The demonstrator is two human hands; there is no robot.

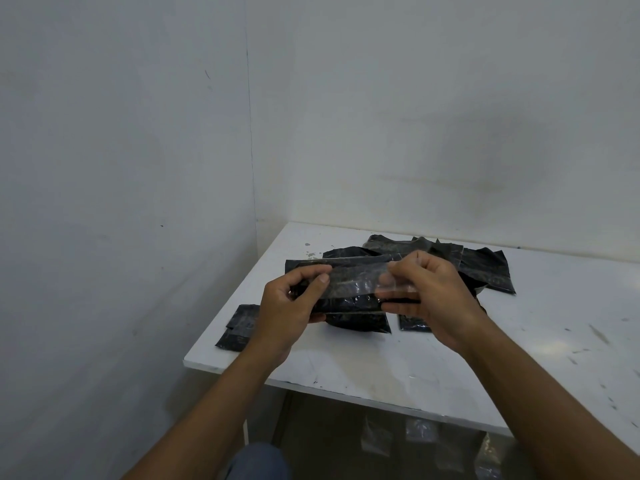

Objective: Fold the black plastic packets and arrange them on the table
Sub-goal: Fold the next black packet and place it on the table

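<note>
I hold one black plastic packet [353,289] in the air above the white table [381,368], stretched between both hands. My left hand [287,310] pinches its left end with thumb and fingers. My right hand [429,299] pinches its right end, where a clear strip shows over the fingers. Under my left hand, at the table's left edge, lie two folded packets [237,327]. Another folded packet [412,323] lies partly hidden under my right hand. A loose pile of unfolded packets [485,268] sits at the back of the table.
The table stands in a corner, with white walls [138,168] close on the left and behind. Several small packets [419,431] lie on the floor under the table. The table's right half and front strip are bare, scuffed surface.
</note>
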